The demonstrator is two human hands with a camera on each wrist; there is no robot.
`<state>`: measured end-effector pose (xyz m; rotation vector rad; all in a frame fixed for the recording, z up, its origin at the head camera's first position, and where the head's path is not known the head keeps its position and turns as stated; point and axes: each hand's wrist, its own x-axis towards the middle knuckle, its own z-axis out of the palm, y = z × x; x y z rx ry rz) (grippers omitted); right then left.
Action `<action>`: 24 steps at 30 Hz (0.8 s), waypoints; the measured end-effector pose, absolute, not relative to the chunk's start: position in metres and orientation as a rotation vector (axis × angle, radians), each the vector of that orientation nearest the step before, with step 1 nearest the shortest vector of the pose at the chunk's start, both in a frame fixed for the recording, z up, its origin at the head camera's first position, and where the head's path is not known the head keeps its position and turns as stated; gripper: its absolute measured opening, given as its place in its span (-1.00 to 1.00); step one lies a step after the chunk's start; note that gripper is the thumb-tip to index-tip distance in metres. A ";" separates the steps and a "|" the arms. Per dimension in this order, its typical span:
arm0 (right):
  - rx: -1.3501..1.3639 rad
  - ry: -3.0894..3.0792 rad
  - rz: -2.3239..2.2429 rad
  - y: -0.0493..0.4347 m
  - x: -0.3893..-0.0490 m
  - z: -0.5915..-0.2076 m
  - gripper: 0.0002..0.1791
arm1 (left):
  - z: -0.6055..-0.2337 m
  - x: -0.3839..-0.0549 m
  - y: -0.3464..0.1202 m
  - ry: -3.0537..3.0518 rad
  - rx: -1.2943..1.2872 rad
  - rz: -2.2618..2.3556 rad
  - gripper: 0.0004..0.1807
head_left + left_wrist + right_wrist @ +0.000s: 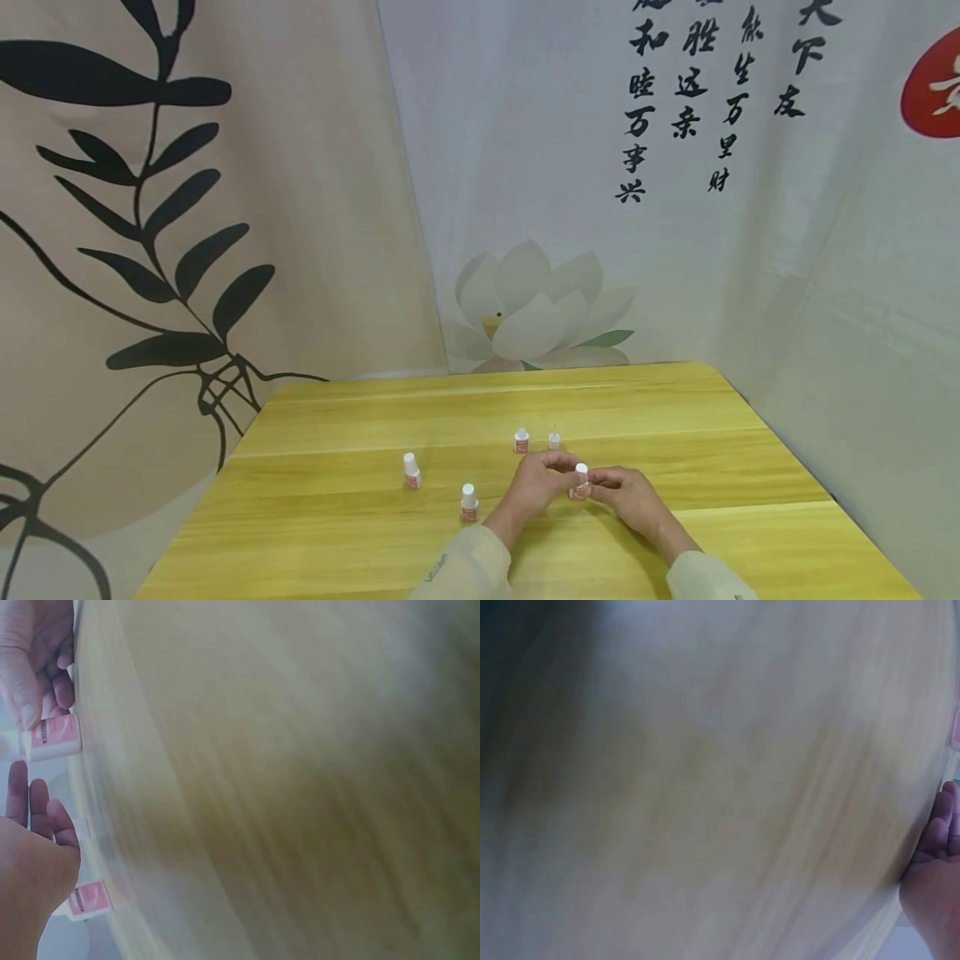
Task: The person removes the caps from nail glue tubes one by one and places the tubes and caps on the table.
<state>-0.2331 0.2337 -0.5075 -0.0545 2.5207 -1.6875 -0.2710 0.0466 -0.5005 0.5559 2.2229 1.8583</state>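
Observation:
A small white bottle (581, 492) with a pink label and white cap stands upright between both hands at the right middle of the table. My left hand (536, 487) has its thumb and index finger at the left side of the bottle, near the shoulder. From the right, my right hand (628, 500) pinches the same bottle, thumb and fingertips close under the cap. In the left wrist view, the bottle (56, 739) lies between the right thumb and the left index fingertip. Only part of the right hand (934, 862) shows in the right wrist view.
Two similar capped bottles stand left of the hands, one farther back (412, 472) and one nearer (468, 503). Behind the hands are another bottle (521, 441) and a white-topped one with a thin upright pin (554, 439). The wooden table (337, 542) meets printed curtains (345, 208).

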 end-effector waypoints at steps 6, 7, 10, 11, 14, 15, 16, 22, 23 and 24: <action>-0.086 2.520 -1.684 0.234 -0.235 -0.509 -0.66 | -0.501 -0.272 0.049 2.251 0.533 1.860 -0.87; -0.090 2.522 -1.682 0.234 -0.235 -0.509 -0.66 | -0.501 -0.272 0.049 2.250 0.528 1.864 -0.87; -0.100 2.524 -1.682 0.235 -0.234 -0.509 -0.66 | -0.501 -0.272 0.050 2.240 0.516 1.873 -0.86; -0.098 2.523 -1.683 0.235 -0.234 -0.509 -0.66 | -0.501 -0.272 0.050 2.235 0.515 1.876 -0.85; -0.088 2.523 -1.690 0.235 -0.234 -0.509 -0.66 | -0.502 -0.272 0.049 2.220 0.519 1.883 -0.85; -0.083 2.523 -1.690 0.234 -0.234 -0.509 -0.66 | -0.502 -0.272 0.049 2.219 0.521 1.883 -0.84; -0.079 2.523 -1.690 0.234 -0.234 -0.509 -0.65 | -0.502 -0.271 0.048 2.215 0.522 1.883 -0.84; -0.087 2.528 -1.684 0.234 -0.235 -0.509 -0.66 | -0.503 -0.272 0.047 2.212 0.523 1.873 -0.83; -0.091 2.531 -1.680 0.234 -0.235 -0.509 -0.66 | -0.503 -0.272 0.048 2.214 0.524 1.873 -0.83; -0.096 2.531 -1.678 0.234 -0.234 -0.509 -0.66 | -0.503 -0.272 0.048 2.215 0.526 1.873 -0.84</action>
